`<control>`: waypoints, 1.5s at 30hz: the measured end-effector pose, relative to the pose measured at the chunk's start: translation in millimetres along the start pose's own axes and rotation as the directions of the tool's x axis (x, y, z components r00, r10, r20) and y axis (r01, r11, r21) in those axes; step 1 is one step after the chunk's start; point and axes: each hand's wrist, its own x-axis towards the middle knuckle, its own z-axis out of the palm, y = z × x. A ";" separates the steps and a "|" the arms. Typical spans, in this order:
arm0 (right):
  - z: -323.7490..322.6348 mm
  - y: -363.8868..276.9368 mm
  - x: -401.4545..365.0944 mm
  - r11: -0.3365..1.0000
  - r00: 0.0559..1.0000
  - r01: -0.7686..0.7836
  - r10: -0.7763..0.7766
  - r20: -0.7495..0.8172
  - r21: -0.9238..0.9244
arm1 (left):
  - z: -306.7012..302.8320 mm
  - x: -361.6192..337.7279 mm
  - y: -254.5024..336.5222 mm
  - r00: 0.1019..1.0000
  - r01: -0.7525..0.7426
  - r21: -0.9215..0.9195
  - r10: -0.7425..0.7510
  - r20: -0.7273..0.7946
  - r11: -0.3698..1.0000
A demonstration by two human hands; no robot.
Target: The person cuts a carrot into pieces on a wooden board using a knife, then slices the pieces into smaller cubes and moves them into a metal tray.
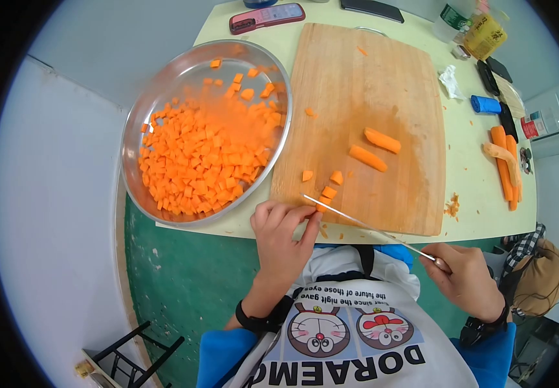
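Note:
My right hand [466, 278] is wrapped round the handle of a knife [376, 229], whose long thin blade points left across the near edge of the wooden cutting board [331, 71]. Under the blade's tip is a small carrot piece [323, 204], pinched by the fingers of my left hand [283, 236]. Just beyond it lie cut carrot cubes [329, 191]. Two peeled carrot lengths [368, 158] rest side by side in the middle of the board. To the left, a round metal basin [126, 139] holds a heap of diced carrot [202, 155].
Whole carrots [503, 165] lie at the table's right side, near a blue roll [485, 105] and a crumpled tissue [450, 81]. A phone [266, 18] and bottles [454, 21] stand at the far edge. Carrot scraps [452, 205] lie right of the board.

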 end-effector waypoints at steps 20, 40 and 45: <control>-6.5 11.8 -4.3 0.998 0.991 -0.052 0.055 -0.125 0.027 | 3.1 4.9 5.5 0.999 0.034 0.083 -0.037 0.038 0.996; -7.3 28.7 -8.0 0.995 0.982 -0.069 0.081 -0.173 0.077 | 1.3 8.6 7.9 0.994 0.071 0.135 -0.081 0.070 0.988; -8.3 30.1 -8.6 0.994 0.982 -0.072 0.085 -0.168 0.082 | -0.3 12.2 7.6 0.997 0.035 0.160 -0.046 0.062 0.987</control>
